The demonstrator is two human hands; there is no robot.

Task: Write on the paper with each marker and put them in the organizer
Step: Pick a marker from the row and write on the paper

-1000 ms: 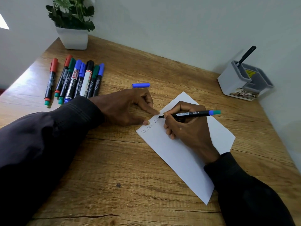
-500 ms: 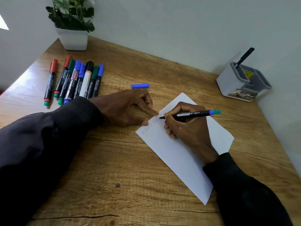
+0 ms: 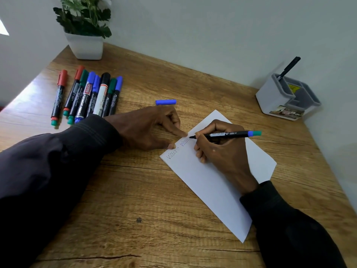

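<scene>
Markers point(image 3: 90, 95): eight wait capped on the tabletop point(image 3: 135, 200), one stands in the organizer point(image 3: 287, 97). Right hand point(image 3: 222, 151) grips the second, writing; left hand point(image 3: 146, 128), loosely curled, pins the paper point(image 3: 208, 182).

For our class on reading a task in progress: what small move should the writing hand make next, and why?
Probably carry the stroke on to finish the word. The right hand holds the uncapped marker with its tip on the paper, the second word looks unfinished, the left hand pins the sheet, and the blue cap lies loose.
</scene>
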